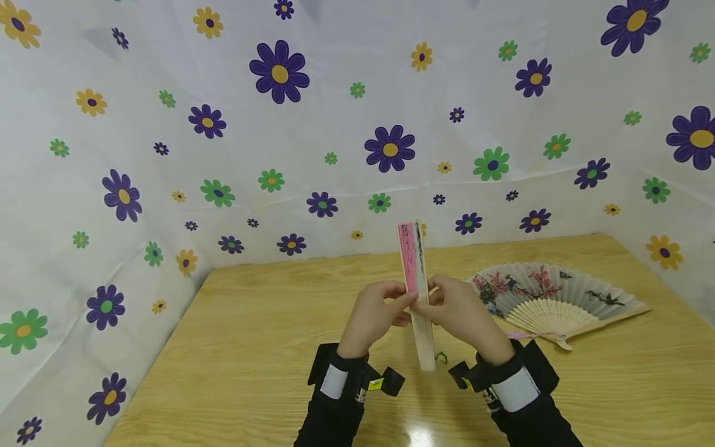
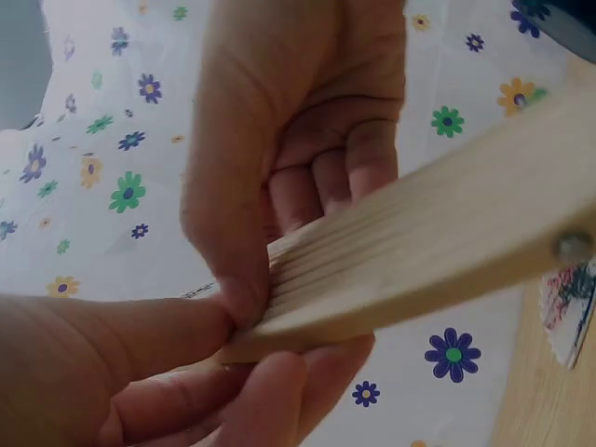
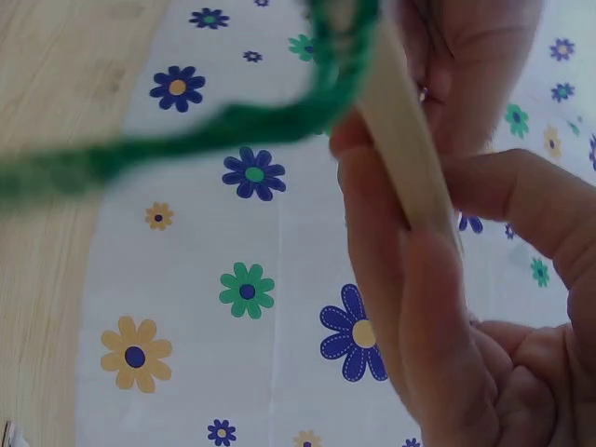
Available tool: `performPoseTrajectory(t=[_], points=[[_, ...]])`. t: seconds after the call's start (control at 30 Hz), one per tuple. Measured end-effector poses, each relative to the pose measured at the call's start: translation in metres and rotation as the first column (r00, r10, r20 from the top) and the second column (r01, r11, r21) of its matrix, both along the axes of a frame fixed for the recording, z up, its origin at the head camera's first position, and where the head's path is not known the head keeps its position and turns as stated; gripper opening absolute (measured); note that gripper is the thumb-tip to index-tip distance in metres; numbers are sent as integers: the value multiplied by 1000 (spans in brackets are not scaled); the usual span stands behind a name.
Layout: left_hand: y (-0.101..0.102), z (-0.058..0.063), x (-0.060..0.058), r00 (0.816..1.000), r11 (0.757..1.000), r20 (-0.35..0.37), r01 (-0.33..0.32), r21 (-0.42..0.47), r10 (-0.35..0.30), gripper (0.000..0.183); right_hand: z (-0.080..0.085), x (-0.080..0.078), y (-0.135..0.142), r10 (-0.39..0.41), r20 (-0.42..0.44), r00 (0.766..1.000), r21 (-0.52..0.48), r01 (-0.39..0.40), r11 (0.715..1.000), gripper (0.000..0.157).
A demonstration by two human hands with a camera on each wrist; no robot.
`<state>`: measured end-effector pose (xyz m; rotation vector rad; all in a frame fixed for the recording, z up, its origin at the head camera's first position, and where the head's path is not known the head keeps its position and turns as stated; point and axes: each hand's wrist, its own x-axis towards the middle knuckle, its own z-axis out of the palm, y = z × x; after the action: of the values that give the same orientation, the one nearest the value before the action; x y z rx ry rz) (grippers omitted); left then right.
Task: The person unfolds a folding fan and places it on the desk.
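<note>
A folded hand fan (image 1: 412, 261) with wooden ribs and a pink and pale printed leaf stands nearly upright over the table, tilted slightly. My left hand (image 1: 375, 313) pinches its left side about halfway along, thumb on the near face. From the other side, my right hand (image 1: 462, 310) pinches it at the same height, the two thumbs close together. The left wrist view shows the stacked ribs (image 2: 372, 242) and a metal rivet (image 2: 572, 246) near one end. A green cord (image 3: 214, 130) hangs by the fan, blurred in the right wrist view.
A second fan (image 1: 558, 316) lies spread on the wooden table (image 1: 251, 347) to the right, behind my right forearm. It has a floral bird print and a pink cord (image 1: 519, 335). A white flowered cloth (image 1: 335, 112) rises behind the table and at both sides.
</note>
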<state>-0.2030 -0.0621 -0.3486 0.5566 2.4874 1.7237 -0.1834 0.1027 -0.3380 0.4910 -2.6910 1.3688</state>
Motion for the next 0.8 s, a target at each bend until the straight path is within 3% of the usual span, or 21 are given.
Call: performPoseTrajectory(t=[0.37,0.8], points=[[3,1,1,998,998,2,-60,31,60,19,3,3,-4,-125,40,991,18,125,992,24],[0,4,3,998,998,-15,-67,-3,67,17,3,3,-1,-160,29,987,42,158,986,23]])
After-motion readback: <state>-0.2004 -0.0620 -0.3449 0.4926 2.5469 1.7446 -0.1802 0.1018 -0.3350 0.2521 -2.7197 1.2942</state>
